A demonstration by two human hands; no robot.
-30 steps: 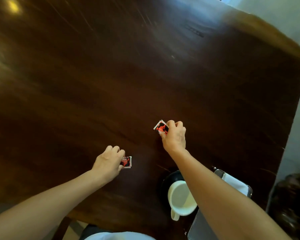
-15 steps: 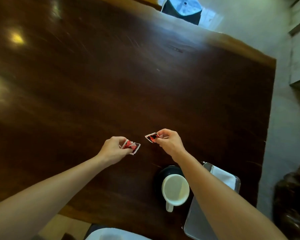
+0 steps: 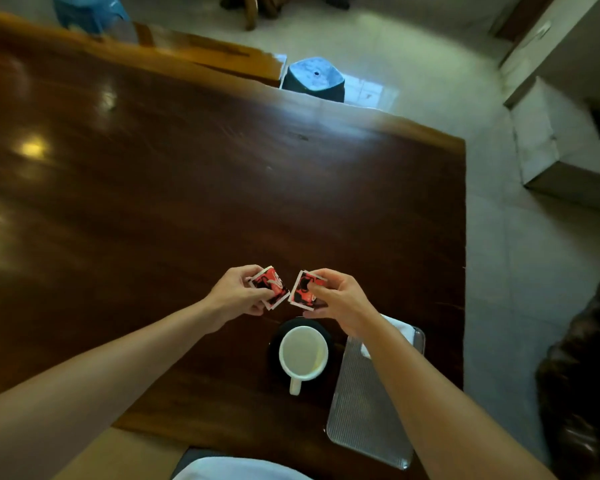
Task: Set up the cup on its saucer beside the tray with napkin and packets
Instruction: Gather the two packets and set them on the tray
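A white cup [image 3: 303, 355] stands on a dark saucer [image 3: 277, 337] near the table's front edge, handle toward me. To its right lies a ribbed metal tray [image 3: 364, 410] with a white napkin [image 3: 400, 330] at its far end, partly hidden by my right forearm. My left hand [image 3: 238, 295] holds a red and black packet [image 3: 272, 285] above the table. My right hand [image 3: 340, 299] holds a second red and black packet [image 3: 303, 291]. The two packets almost touch, just beyond the cup.
The dark wooden table [image 3: 153, 202] stretches far to the left and back, its right edge just past the tray. A blue-grey stool [image 3: 314, 77] stands on the tiled floor behind the table. A dark object [image 3: 582, 375] sits on the floor at right.
Both hands lifted their packets off the table and brought them together above the cup. The camera tilted up, showing more of the room.
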